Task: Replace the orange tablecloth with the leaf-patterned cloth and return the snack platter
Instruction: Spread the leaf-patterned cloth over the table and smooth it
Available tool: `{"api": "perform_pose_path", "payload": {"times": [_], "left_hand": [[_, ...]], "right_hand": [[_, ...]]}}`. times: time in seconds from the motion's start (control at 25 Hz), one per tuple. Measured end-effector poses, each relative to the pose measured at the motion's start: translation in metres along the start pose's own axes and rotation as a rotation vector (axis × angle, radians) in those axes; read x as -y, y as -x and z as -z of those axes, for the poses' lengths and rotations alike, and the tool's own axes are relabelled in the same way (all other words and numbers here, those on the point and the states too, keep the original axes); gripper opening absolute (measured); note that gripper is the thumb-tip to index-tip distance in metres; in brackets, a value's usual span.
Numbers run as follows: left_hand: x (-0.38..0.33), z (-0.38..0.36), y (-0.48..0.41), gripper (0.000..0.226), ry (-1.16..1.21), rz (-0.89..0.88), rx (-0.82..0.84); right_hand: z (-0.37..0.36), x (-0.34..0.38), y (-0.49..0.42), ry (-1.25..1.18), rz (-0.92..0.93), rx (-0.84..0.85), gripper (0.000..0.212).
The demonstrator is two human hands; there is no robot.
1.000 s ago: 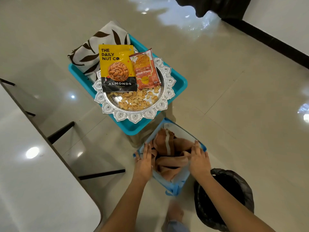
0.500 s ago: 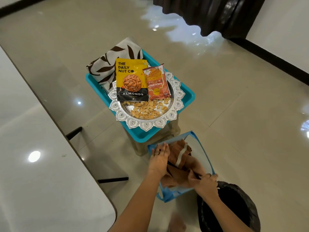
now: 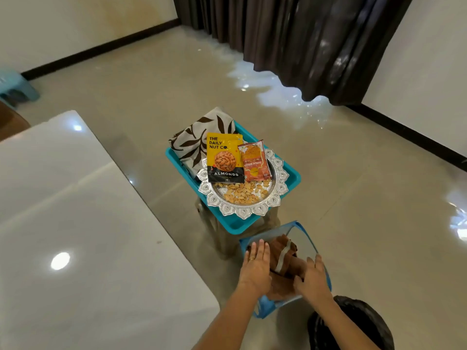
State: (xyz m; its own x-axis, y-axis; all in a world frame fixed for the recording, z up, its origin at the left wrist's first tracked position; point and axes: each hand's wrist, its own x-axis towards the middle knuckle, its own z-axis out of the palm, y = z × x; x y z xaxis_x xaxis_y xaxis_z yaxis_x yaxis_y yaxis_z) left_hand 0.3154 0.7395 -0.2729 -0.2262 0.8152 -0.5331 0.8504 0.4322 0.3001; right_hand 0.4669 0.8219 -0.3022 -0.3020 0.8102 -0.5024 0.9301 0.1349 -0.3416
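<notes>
Half a second ago the right hand curled over the near rim of the bag while the left reached across the cloth. Now both hands lie flat on the orange tablecloth [image 3: 284,263], and the view has tipped up to take in more of the dark curtain [image 3: 316,41] and the wall. The orange tablecloth sits bunched inside a blue-trimmed bag [image 3: 303,241] on the floor, directly under the hands, with a pale strip running across its folds between them. The left hand [image 3: 255,267] presses on the cloth's left side with its fingers straight and close together, a ring on one of them, pointing away from the person. The right hand [image 3: 312,281] presses on the cloth's right side with its fingers extended and its thumb angled in toward the left hand. The two are apart, neither one closed around anything. Both forearms reach in from the bottom edge. Beyond the bag, well clear of the hands, a teal tray [image 3: 293,176] carries the folded leaf-patterned cloth [image 3: 199,137] and the silver snack platter [image 3: 242,212], which rests partly on that cloth. An almond packet [image 3: 225,157], an orange packet [image 3: 255,160] and loose nuts [image 3: 240,192] lie on the platter. The bare white table [image 3: 88,223] stands to the left, and a black bin bag [image 3: 358,322] sits just beside the right forearm.
</notes>
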Motion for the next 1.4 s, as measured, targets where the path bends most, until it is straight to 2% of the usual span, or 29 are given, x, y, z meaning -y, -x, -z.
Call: {"api": "perform_pose_path", "payload": {"times": [0.16, 0.32, 0.44, 0.64, 1.08, 1.2, 1.4], "left_hand": [[0.013, 0.057, 0.042, 0.076, 0.015, -0.104, -0.113], [0.044, 0.122, 0.076, 0.073, 0.116, -0.120, -0.238], [0.077, 0.161, 0.095, 0.073, 0.195, -0.063, -0.314], [0.139, 0.210, 0.084, 0.057, 0.302, 0.089, -0.387], [0.237, 0.285, -0.053, 0.061, 0.386, 0.313, -0.438], [0.259, 0.296, -0.078, 0.061, 0.431, 0.359, -0.458], [0.289, 0.290, -0.095, 0.061, 0.531, 0.411, -0.438]], "right_hand": [[0.032, 0.071, 0.026, -0.062, 0.140, -0.089, 0.064], [0.063, 0.142, 0.045, -0.089, 0.281, -0.123, 0.057], [0.083, 0.193, 0.054, -0.112, 0.377, -0.157, 0.050], [0.096, 0.279, 0.041, -0.087, 0.500, -0.101, 0.047], [0.079, 0.440, -0.124, 0.038, 0.648, 0.016, 0.052], [0.065, 0.469, -0.167, 0.129, 0.705, -0.005, 0.061], [0.024, 0.515, -0.232, 0.277, 0.724, 0.135, 0.077]]}}
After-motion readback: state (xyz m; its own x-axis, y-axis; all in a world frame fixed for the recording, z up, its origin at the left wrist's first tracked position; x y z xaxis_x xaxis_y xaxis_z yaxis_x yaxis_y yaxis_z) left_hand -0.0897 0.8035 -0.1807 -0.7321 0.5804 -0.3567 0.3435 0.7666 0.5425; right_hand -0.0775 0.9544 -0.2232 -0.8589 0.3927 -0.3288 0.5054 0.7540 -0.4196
